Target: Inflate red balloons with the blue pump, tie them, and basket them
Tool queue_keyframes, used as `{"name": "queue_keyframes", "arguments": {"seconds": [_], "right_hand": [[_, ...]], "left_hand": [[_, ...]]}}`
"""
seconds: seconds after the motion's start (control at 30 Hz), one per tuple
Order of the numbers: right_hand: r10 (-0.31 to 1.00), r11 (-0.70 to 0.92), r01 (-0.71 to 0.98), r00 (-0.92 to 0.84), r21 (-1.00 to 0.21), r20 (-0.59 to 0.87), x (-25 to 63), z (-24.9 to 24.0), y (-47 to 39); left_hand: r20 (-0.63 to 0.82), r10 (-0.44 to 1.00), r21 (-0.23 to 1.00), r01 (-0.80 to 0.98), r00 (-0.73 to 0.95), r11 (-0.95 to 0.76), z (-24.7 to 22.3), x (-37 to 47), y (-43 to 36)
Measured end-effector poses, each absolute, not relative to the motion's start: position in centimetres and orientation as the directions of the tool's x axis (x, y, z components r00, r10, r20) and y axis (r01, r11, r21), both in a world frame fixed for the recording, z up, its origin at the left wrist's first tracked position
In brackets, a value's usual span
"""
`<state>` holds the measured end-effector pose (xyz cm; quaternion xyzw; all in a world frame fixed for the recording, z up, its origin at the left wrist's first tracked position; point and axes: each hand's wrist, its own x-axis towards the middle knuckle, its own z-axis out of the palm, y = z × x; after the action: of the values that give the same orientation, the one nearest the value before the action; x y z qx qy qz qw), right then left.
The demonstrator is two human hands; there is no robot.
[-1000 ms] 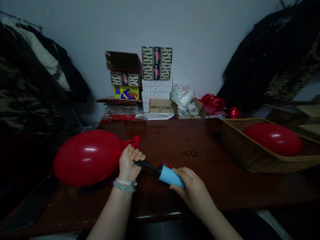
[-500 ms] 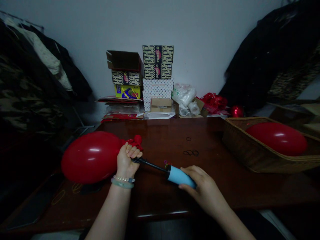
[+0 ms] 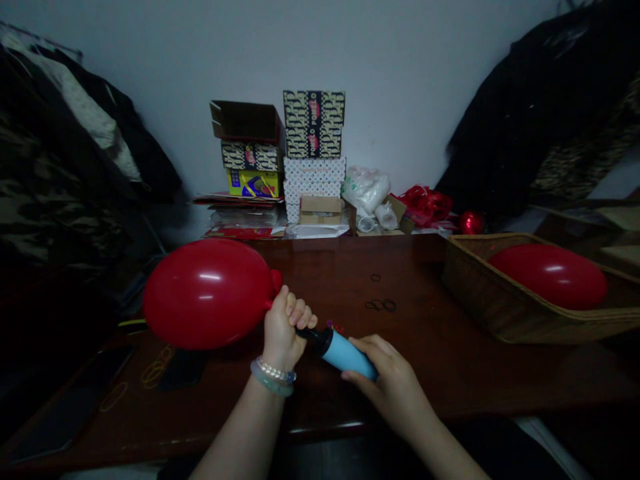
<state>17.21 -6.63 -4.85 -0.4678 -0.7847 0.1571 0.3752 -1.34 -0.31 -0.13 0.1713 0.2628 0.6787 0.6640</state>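
A blue hand pump (image 3: 349, 355) lies between my hands over the table. My left hand (image 3: 287, 328) is closed round its black end, beside the neck of a large inflated red balloon (image 3: 207, 293). The pump's rod is pushed in, so little of it shows. My right hand (image 3: 390, 380) is wrapped round the blue barrel. Some red rubber bunches behind my left fist; how the balloon's mouth sits on the pump is hidden by my fingers. Two bracelets (image 3: 273, 379) circle my left wrist.
Black bands (image 3: 381, 305) lie mid-table, and yellow rubber bands (image 3: 153, 373) beside a dark flat object (image 3: 183, 369) at left. A wicker basket (image 3: 480, 313) holding another red balloon (image 3: 550, 273) stands at right. Stacked boxes (image 3: 314, 127) and plastic bags (image 3: 367, 190) line the back.
My left hand has moved right toward the blue barrel, so the pump's rod has gone in. The balloon has shifted right and slightly up with it. My right hand has moved slightly left.
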Motion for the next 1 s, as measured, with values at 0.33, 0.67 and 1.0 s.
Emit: {"name": "queue_keyframes", "arguments": {"seconds": [0.33,0.67,1.0], "right_hand": [[0.855,0.517,0.644,-0.357,-0.564,0.377,19.3,-3.8,-6.0],[0.864,0.501,0.674,-0.347,-0.543,0.365,20.1,-4.0,-5.8],[0.853,0.516,0.656,-0.334,-0.551,0.402,18.2,-4.3,-6.4]], "left_hand": [[-0.122,0.981,0.502,-0.862,-0.149,-0.069,0.0,-6.6,1.1],[-0.165,0.963,0.482,-0.869,-0.213,-0.109,0.2,-7.0,1.2],[-0.161,0.983,0.497,-0.868,-0.087,0.004,-1.0,-3.5,0.8]]}}
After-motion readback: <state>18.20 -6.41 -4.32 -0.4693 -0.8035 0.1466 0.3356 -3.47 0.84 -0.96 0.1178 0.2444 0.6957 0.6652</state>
